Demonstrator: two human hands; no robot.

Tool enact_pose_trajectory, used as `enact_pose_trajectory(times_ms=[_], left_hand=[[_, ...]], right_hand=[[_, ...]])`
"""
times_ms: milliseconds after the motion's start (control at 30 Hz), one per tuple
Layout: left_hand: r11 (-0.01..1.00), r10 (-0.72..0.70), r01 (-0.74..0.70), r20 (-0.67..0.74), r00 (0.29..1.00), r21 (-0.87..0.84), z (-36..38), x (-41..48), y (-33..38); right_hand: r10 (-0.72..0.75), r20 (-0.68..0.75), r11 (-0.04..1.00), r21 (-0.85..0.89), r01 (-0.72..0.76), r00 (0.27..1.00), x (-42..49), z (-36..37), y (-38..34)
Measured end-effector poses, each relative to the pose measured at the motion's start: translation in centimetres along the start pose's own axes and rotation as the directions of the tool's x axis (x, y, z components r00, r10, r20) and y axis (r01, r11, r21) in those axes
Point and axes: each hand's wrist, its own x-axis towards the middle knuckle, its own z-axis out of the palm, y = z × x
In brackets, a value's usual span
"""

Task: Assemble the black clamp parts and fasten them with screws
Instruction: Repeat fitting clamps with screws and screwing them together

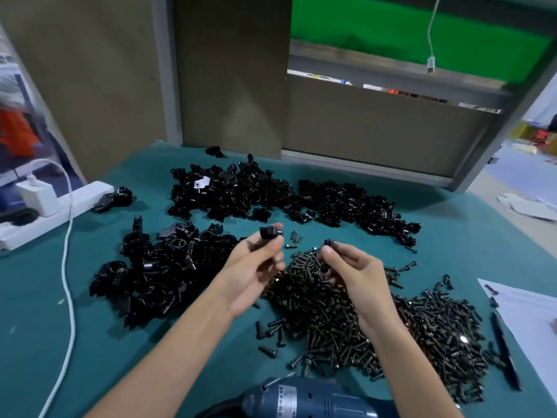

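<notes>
My left hand (256, 267) pinches a small black clamp part (269, 232) between thumb and fingertips, held above the table. My right hand (352, 271) grips a black screw (328, 243) at its fingertips, a short gap to the right of the clamp part. Under both hands spreads a big heap of black screws (391, 321). Loose black clamp parts lie in a far pile (241, 191), a far right pile (355, 206) and a near left pile (156, 267).
A blue electric screwdriver (304, 399) lies at the near edge between my forearms. A white power strip (57, 209) with a charger and white cable (67, 291) sits at the left. White paper (533, 315) and a black pen (506, 354) lie at the right on the teal mat (45, 342).
</notes>
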Motion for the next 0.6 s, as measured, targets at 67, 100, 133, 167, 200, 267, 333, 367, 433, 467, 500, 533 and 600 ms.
enact_pose_trajectory(times_ms=[67, 100, 133, 167, 200, 267, 333, 367, 433, 467, 500, 533, 600], left_hand=[[0.964, 0.065, -0.056, -0.028, 0.997, 0.260, 0.1, 0.0, -0.5], [0.939, 0.102, -0.086, -0.030, 0.994, 0.334, 0.2, -0.2, -0.7], [0.922, 0.121, -0.102, -0.027, 0.992, 0.374, 0.3, -0.5, -1.0], [0.901, 0.138, -0.119, -0.015, 0.990, 0.416, 0.4, -0.6, -1.2], [0.867, 0.155, -0.133, -0.008, 0.988, 0.480, 0.4, -0.8, -1.4], [0.766, 0.182, -0.141, -0.002, 0.983, 0.628, 0.3, -1.0, -1.8], [0.737, 0.137, -0.115, 0.019, 0.990, 0.666, 0.1, -1.1, -2.1], [0.775, 0.093, -0.099, 0.041, 0.995, 0.624, 0.1, -1.1, -2.2], [0.888, 0.007, -0.046, 0.088, 0.996, 0.458, -0.1, -1.2, -2.1], [0.933, -0.017, -0.021, 0.101, 0.995, 0.360, -0.2, -1.3, -2.1], [0.957, -0.022, -0.007, 0.098, 0.995, 0.290, -0.4, -1.2, -2.0], [0.963, -0.013, -0.008, 0.076, 0.997, 0.268, -0.6, -1.2, -2.0], [0.931, 0.033, -0.032, 0.004, 0.999, 0.363, -0.9, -1.0, -1.9]], right_hand=[[-0.076, 0.013, 0.996, -0.035, 0.077, 0.997, 0.3, 0.5, -0.7], [-0.125, 0.024, 0.990, -0.056, 0.126, 0.992, 0.5, 0.8, -1.3], [-0.164, 0.037, 0.982, -0.087, 0.167, 0.986, 0.6, 1.0, -1.5], [-0.199, 0.051, 0.971, -0.128, 0.204, 0.979, 0.8, 1.4, -1.7], [-0.225, 0.068, 0.956, -0.180, 0.234, 0.972, 0.9, 1.7, -1.6], [-0.245, 0.092, 0.919, -0.297, 0.261, 0.965, 0.9, 2.6, -1.1], [-0.257, 0.107, 0.883, -0.377, 0.278, 0.961, 0.5, 3.1, -0.4], [-0.268, 0.109, 0.866, -0.407, 0.289, 0.957, 0.4, 3.2, -0.1], [-0.280, 0.113, 0.841, -0.450, 0.300, 0.953, 0.4, 3.1, 0.1], [-0.272, 0.114, 0.840, -0.456, 0.294, 0.955, 0.5, 2.9, 0.1], [-0.260, 0.116, 0.844, -0.454, 0.284, 0.959, 0.6, 2.8, 0.1], [-0.245, 0.119, 0.850, -0.450, 0.272, 0.962, 0.6, 2.7, 0.1], [-0.222, 0.127, 0.854, -0.453, 0.256, 0.967, 0.7, 2.6, 0.1]])
